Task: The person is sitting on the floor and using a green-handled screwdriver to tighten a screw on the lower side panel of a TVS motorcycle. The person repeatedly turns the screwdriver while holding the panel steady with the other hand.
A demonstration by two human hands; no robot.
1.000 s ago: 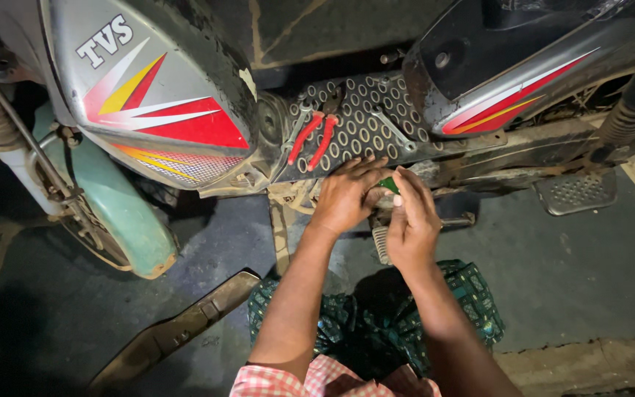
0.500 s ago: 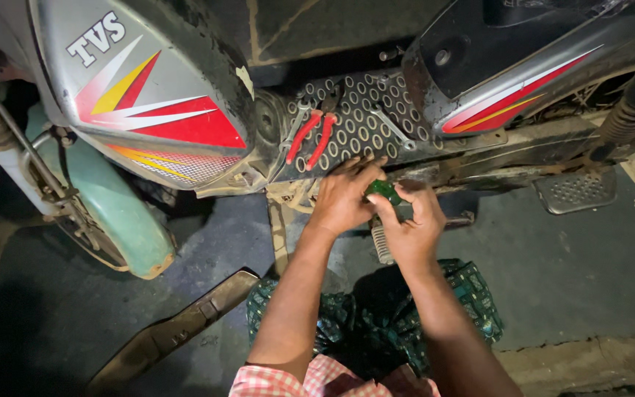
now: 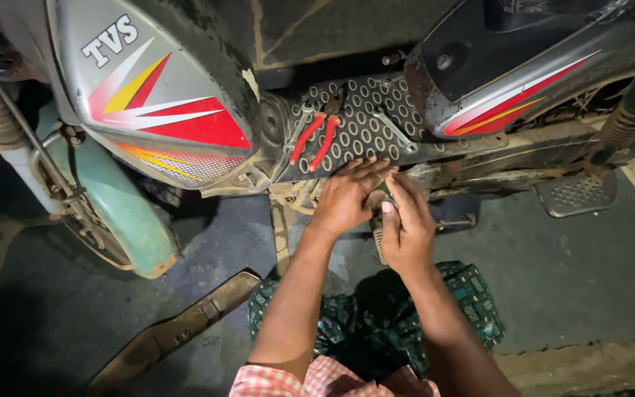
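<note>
White lettered logo w/ red-yellow stripes on grey side panel (image 3: 159,95), far left. My left hand (image 3: 347,195) lies flat, released, on the perforated footboard (image 3: 365,125). Right hand (image 3: 406,228) grasps small green tool (image 3: 385,192), now lower than before.

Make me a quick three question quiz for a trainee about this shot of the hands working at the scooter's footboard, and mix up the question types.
1. True or false: the red-handled pliers are held in the right hand.
2. Multiple choice: where does the left hand rest? A) on the teal front mudguard; B) at the lower edge of the perforated footboard; C) on the ridged footrest.
3. Short answer: what colour is the small item between the two hands?

Key
1. False: the pliers lie on the footboard, apart from both hands.
2. B.
3. Green; too little of it shows to tell what it is.
</note>
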